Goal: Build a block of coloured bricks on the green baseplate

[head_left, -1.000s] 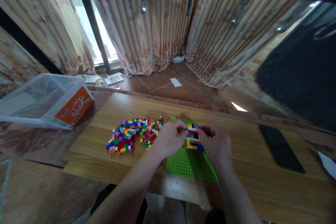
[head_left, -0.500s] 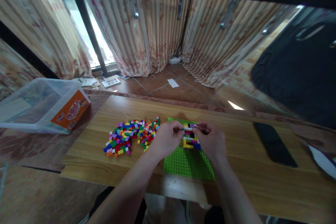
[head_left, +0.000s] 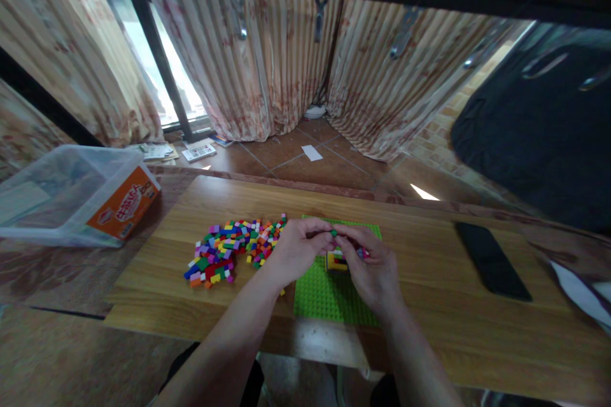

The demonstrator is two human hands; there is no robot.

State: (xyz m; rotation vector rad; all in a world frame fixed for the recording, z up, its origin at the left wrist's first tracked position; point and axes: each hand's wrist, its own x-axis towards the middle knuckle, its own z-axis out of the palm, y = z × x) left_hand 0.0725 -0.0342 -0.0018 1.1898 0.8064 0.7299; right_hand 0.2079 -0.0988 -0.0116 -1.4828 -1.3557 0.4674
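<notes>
Between the fingertips of both hands shows a small green brick (head_left: 333,233). My left hand (head_left: 300,247) pinches it from the left, thumb and forefinger closed. My right hand (head_left: 370,262) meets it from the other side, its thumb and forefinger also closed on it. Just below the fingers, a low block of coloured bricks (head_left: 337,262) sits on the green baseplate (head_left: 329,302). Yellow, red, white and pink parts of that block show, while my hands hide the rest. Left of my left hand spreads a pile of loose coloured bricks (head_left: 224,248).
The wooden table (head_left: 429,324) carries a black phone (head_left: 491,261) on the right, with a white object (head_left: 580,292) near the right edge. A clear plastic bin (head_left: 62,203) with an orange label stands at the left. Curtains hang beyond the table.
My right hand has moved left, off the brick block's right side, and its fingertips now meet those of my left hand at the green brick. The view has shifted slightly.
</notes>
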